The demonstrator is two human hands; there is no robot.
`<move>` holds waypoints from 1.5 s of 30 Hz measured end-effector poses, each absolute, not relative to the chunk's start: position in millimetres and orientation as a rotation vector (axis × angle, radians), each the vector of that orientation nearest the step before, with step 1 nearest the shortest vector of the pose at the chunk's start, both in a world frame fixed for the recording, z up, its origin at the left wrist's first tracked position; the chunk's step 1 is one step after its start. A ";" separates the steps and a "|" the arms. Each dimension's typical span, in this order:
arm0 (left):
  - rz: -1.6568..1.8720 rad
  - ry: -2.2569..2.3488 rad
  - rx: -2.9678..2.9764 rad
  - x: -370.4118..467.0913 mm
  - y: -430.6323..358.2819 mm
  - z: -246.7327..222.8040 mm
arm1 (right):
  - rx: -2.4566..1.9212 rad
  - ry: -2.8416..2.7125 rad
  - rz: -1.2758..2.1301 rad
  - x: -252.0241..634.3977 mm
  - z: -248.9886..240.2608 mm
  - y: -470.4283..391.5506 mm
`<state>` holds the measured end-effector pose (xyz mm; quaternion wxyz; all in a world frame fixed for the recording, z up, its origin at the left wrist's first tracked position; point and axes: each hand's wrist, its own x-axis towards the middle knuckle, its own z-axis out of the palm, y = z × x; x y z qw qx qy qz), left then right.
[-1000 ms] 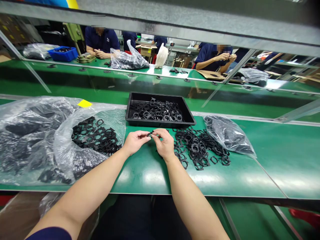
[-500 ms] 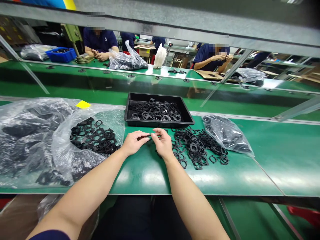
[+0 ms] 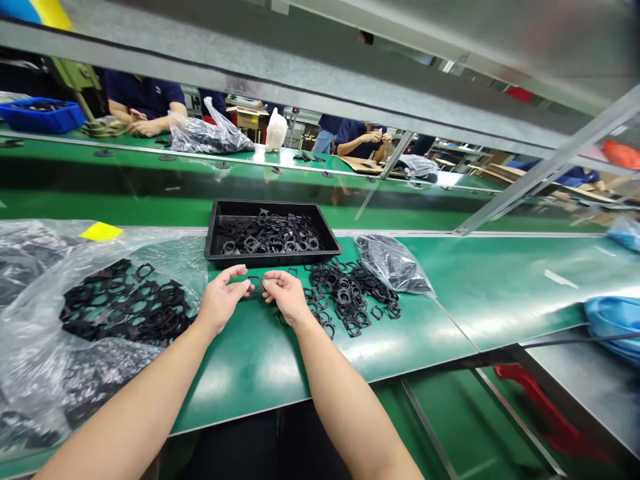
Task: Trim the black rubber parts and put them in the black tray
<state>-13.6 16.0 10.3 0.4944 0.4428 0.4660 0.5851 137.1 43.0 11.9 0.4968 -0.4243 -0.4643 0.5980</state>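
Between my two hands is a small black ring-shaped plastic part [image 3: 255, 283], held over the green table in front of the tray. My left hand [image 3: 223, 298] pinches its left side between thumb and fingers. On its right side, the thumb and fingertips of my right hand [image 3: 286, 293] are closed. Just behind sits a black tray [image 3: 273, 259] with many similar parts in it. Right of my right hand lies a loose heap of black ring parts [image 3: 345, 291]. To the left, an open clear plastic bag [image 3: 30, 333] holds more black ring parts [image 3: 130, 300].
A closed plastic bag of dark parts [image 3: 393, 263] lies right of the heap. A yellow label [image 3: 101, 231] is on the left bag. Past a clear divider, co-workers [image 3: 145, 100] sit at another green bench. A red stool [image 3: 545, 407] is below at right.
My view has swung to the right, so the bench things appear farther left. My hands have parted slightly and the ring part between them now shows more plainly.
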 end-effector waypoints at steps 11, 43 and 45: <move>1.305 1.115 0.832 -18.2 19.9 13.4 | -0.989 -1.224 1.678 144.8 16.7 42.9; 1.467 1.368 0.909 -22.9 31.6 2.4 | -1.037 -1.081 1.241 135.9 64.0 41.8; 1.453 1.387 0.964 -22.5 32.2 0.7 | -0.975 -1.225 1.369 119.7 73.6 13.5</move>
